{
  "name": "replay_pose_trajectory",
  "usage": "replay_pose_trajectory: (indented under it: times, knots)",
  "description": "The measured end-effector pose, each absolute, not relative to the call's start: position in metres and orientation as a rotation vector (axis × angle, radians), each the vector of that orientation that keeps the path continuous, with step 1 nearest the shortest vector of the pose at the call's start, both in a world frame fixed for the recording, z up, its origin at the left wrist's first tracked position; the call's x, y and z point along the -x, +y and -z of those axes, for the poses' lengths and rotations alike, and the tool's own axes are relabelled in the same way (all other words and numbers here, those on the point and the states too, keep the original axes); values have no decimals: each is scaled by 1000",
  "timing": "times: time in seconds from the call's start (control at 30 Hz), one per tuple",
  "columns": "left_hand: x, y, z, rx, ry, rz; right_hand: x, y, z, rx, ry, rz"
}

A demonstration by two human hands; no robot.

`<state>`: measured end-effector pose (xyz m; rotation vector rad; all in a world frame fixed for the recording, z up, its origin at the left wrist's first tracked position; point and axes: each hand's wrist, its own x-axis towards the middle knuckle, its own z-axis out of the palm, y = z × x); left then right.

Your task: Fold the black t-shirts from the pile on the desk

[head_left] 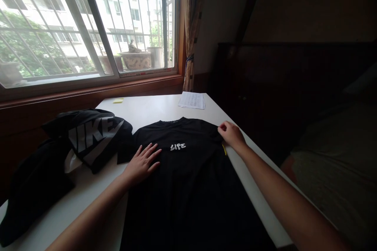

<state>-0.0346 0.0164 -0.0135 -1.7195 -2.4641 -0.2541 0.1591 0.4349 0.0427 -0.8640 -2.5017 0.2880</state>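
Room was dim, nearly all light from the barred window (135, 19) at far left, so the right side was too dark to read; the white surface (147, 106) sat below the glass, probably to catch that light. Black T-shirt (182, 184) lay front and centre on it, collar toward the far end, body running back to the person, small white print (178, 147) face up. Spread mostly flat, shallow folds down the middle; likely laid that way so both sleeves were in reach. Left hand (143, 164) was palm down on the chest beside the print, fingers spread, no grip; my read is it acted as a weight so the fabric wouldn't slide. Right hand (232, 135) was at the opposite sleeve, thumb and fingers pinched together on its outer edge, presumably because a thin hem only needs a fingertip hold. A yellow strip (224, 149) showed just below that sleeve; couldn't tell what it was. Dark garment with big grey lettering (94, 135) was heaped to the left, near the left sleeve, perhaps parked there to free the middle. Papers (192, 100) and a yellow note (118, 100) sat at the far end, well apart from both hands.
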Motion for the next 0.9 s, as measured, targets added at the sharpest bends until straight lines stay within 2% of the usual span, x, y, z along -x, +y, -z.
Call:
replay_pose_trajectory:
  times: [0.13,0.27,0.63,0.9]
  knots:
    - [31,8,11,1680,-2345,326,-192,414,-43,919,-2868,-306]
    - [22,-12,2,1572,-2328,386,-215,411,-35,1002,-2970,-345]
    - [39,-70,5,1163,-2718,433,-212,407,-37,1158,-3004,-317]
    - [62,-77,2,934,-2855,291,-220,433,-32,1178,-2971,-873]
